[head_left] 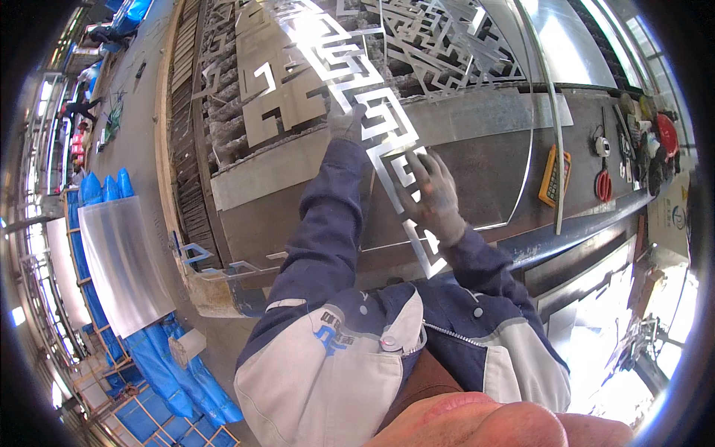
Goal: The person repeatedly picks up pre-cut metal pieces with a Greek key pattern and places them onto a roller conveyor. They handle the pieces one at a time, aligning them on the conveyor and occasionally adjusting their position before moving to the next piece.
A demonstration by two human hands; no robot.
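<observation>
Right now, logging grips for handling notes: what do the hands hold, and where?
Both gloved hands grip the cut-out metal strip: left hand farther up, right hand nearer its lower end.

Head-worn fisheye, steeply down, close over metal-cutting bench [477,160]

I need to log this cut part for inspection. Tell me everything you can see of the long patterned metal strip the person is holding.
The metal strip is thin, bright silvery sheet, cut into an open angular fret pattern of linked squares. It runs diagonally from the cutting bed toward the person's chest, glaring at its far end. The gloved left hand grips its upper part; the gloved right hand holds it lower down.
</observation>
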